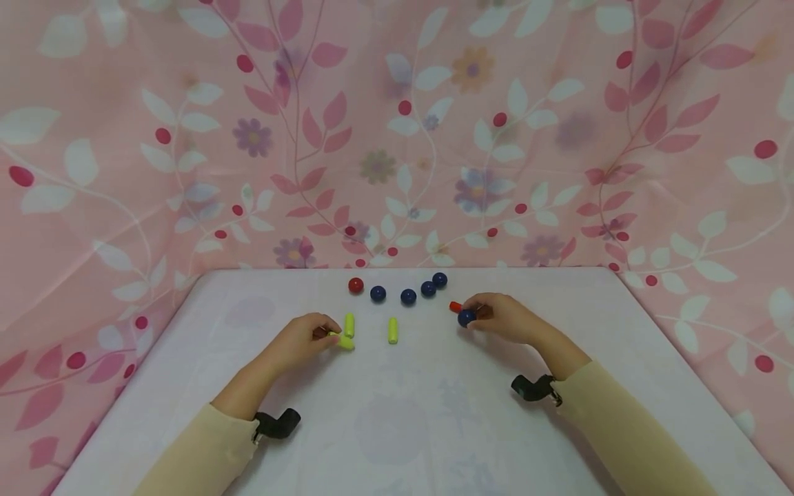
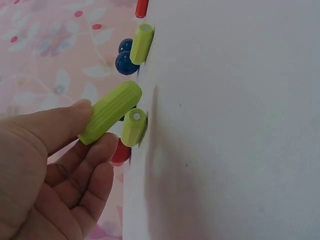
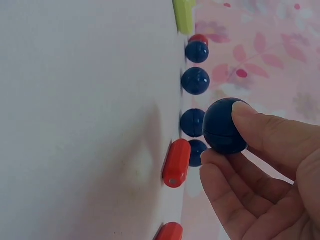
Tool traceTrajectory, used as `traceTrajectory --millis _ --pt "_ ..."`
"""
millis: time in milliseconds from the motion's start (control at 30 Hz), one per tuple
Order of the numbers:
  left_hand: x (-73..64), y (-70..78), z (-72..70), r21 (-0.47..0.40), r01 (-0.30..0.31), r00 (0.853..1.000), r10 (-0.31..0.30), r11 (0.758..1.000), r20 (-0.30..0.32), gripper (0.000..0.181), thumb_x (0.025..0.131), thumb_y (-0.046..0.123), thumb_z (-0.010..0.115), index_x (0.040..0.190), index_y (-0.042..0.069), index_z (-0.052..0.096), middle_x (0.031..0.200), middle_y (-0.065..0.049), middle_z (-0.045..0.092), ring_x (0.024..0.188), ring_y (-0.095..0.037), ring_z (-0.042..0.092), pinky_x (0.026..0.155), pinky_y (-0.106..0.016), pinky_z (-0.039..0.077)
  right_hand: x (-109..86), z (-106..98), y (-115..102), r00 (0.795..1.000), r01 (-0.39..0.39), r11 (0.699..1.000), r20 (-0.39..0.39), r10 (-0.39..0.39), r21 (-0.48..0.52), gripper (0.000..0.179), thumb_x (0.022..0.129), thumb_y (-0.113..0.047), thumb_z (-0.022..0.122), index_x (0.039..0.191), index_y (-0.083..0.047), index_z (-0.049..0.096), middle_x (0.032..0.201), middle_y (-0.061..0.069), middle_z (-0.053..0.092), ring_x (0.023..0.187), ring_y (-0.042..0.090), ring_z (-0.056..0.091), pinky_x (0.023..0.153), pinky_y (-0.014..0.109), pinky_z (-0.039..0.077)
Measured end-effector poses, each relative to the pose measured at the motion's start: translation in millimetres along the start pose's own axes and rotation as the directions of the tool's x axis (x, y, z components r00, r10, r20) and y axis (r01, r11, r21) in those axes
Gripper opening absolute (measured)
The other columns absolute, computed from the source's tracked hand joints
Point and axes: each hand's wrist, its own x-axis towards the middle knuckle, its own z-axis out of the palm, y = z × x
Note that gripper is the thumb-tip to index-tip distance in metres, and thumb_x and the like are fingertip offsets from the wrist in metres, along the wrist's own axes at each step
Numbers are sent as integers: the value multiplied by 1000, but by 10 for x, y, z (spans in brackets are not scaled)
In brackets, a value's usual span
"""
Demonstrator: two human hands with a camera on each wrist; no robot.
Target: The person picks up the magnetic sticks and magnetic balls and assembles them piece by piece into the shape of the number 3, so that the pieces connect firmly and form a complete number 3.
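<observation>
My left hand (image 1: pixel 304 339) pinches a ribbed yellow-green cylinder (image 2: pixel 111 112) between thumb and fingers, tilted just over the table. Close beside it stands or lies another yellow-green cylinder (image 1: pixel 350 325), and a third yellow-green cylinder (image 1: pixel 393 331) is farther right. On the right, a dark blue ball (image 3: pixel 222 126) is pinched between the thumb and fingers of my right hand (image 1: pixel 504 318). Near that hand lies a red cylinder (image 3: pixel 177 163). The right wrist view also shows a second red cylinder (image 3: pixel 170 232), cut off by the lower edge; from the head it is hidden.
Toward the back of the white table (image 1: pixel 397 427) are a red ball (image 1: pixel 355 285) and several blue balls (image 1: pixel 408 297) in a loose row. A pink floral curtain (image 1: pixel 397 138) hangs behind the table. Both wrists carry a small black device (image 1: pixel 279 424).
</observation>
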Motion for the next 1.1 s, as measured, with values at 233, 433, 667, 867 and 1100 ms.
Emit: traceTrajectory --millis 233,433,667,867,1100 --pt "-42 55 56 -68 9 1000 -7 998 19 10 92 16 73 102 17 73 103 2 68 87 -13 63 78 -32 54 -103 39 -37 998 33 999 54 -33 0 31 90 -16 76 119 -11 67 101 -2 67 95 17 62 88 38 53" --pt "-64 106 135 -139 16 999 -9 990 52 10 93 19 73 103 19 72 102 3 68 87 -12 64 75 -32 52 -148 93 -53 993 35 999 109 -37 23 31 89 -18 77 118 -13 68 100 -3 65 94 15 63 88 35 53" --pt "-79 169 224 -183 57 995 -41 981 91 10 93 22 74 102 22 72 105 4 67 87 -14 63 72 -31 52 -184 180 -66 985 69 997 158 -71 22 30 89 -23 77 117 -15 69 103 -6 66 96 15 61 86 30 53" --pt "-100 239 320 -235 38 994 -12 971 110 10 92 16 73 102 18 72 108 1 68 90 -14 66 73 -29 52 -199 249 -107 977 79 995 194 -91 68 29 90 -24 77 116 -16 68 106 -6 67 97 15 62 86 27 52" --pt "-108 304 434 -328 8 989 40 945 142 10 92 11 72 103 11 71 109 -4 68 90 -14 68 75 -28 52 -203 311 -164 967 84 993 233 -100 78 30 89 -24 78 116 -17 69 106 -7 66 98 14 62 87 27 52"
